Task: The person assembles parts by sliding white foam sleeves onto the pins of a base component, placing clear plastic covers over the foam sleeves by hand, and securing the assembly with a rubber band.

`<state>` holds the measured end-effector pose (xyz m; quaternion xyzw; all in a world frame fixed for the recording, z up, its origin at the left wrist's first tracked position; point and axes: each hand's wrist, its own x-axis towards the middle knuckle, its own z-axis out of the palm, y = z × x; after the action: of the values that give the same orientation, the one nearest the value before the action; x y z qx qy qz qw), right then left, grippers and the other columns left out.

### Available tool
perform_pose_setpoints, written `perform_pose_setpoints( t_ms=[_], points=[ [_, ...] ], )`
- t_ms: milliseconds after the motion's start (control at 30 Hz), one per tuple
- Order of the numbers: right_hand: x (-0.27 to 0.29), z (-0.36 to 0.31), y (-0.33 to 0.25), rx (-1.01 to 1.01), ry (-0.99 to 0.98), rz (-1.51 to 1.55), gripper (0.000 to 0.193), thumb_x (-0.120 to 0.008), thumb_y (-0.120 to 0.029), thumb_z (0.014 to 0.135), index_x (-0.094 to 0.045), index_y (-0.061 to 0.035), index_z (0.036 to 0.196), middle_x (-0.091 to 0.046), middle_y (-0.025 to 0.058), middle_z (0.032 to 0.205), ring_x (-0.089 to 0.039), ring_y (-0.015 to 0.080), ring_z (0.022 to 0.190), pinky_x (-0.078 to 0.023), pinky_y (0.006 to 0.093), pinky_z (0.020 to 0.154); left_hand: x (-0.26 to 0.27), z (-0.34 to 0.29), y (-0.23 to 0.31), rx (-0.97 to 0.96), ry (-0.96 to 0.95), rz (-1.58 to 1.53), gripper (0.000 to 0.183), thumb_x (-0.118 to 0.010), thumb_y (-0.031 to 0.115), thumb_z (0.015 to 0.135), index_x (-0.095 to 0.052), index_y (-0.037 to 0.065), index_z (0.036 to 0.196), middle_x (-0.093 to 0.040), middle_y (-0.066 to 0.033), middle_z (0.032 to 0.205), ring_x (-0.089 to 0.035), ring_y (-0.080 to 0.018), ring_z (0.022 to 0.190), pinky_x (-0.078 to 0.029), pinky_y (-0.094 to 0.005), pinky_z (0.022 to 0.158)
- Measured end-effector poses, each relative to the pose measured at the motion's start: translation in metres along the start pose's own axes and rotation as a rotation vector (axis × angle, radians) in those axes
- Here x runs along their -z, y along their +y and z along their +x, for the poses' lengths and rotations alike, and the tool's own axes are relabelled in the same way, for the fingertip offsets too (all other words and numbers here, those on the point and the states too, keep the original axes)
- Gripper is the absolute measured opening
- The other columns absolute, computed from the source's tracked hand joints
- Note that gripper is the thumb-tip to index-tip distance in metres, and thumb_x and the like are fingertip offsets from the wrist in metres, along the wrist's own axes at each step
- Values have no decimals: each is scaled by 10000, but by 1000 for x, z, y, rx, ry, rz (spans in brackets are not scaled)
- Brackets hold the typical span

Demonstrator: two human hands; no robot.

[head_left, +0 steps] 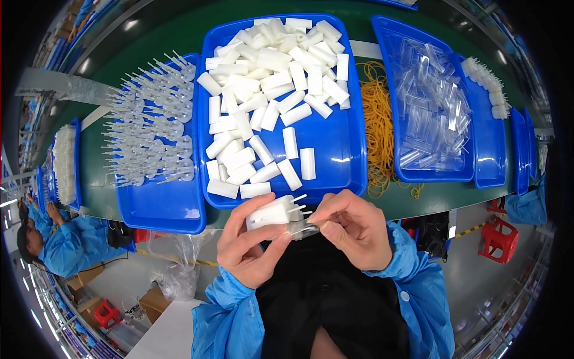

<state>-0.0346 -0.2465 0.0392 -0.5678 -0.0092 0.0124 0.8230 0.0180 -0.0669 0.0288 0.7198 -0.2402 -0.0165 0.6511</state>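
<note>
My left hand (254, 239) is closed round a white foam-like block (272, 213) with thin white prongs sticking out on its right. Against the block's lower right lies a clear plastic piece (303, 229), pinched by the thumb and fingertips of my right hand (353, 230). Part of the clear piece is covered by fingers. Just beyond both hands, a blue tray (332, 170) carries a heap of short white foam-like pieces (263, 72). To its left, many white pronged parts (152, 119) stand in rows on another blue tray (161, 209).
Yellow rubber bands (378, 125) lie on the green table (412, 206), right of the middle tray. Farther right, a blue tray (433, 175) holds clear plastic pieces (427, 102); another holds white pronged parts (487, 87). A co-worker (72, 239) sits at left. Red stools (499, 239) stand on the floor.
</note>
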Motion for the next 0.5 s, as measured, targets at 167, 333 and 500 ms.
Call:
perform_pose_setpoints(
  t_ms=[167, 333, 500],
  points=[
    [-8, -3, 6, 99, 114, -118, 130, -544, -20, 875, -535, 14, 1001, -544, 62, 819, -454, 54, 637, -366, 196, 576, 1, 2, 1, -43, -5, 67, 226, -743, -43, 655, -666, 9, 861, -535, -241, 1145, -570, -309, 1020, -502, -364, 803],
    [-8, -4, 10, 176, 163, -137, 140, -554, -2, 857, -546, 6, 997, -545, 68, 795, -455, 72, 626, -359, 208, 567, 5, 6, 5, -82, -106, 42, 244, -737, -48, 661, -664, 9, 887, -541, -229, 1138, -571, -306, 1016, -504, -375, 802],
    [-4, -1, 5, 221, 157, -241, 144, -584, 3, 824, -565, 0, 968, -544, 66, 743, -455, 98, 577, -351, 226, 519, 6, 8, 4, -13, -115, -26, 222, -730, -47, 673, -662, 8, 877, -553, -228, 1125, -578, -297, 1006, -499, -359, 805]
  ],
)
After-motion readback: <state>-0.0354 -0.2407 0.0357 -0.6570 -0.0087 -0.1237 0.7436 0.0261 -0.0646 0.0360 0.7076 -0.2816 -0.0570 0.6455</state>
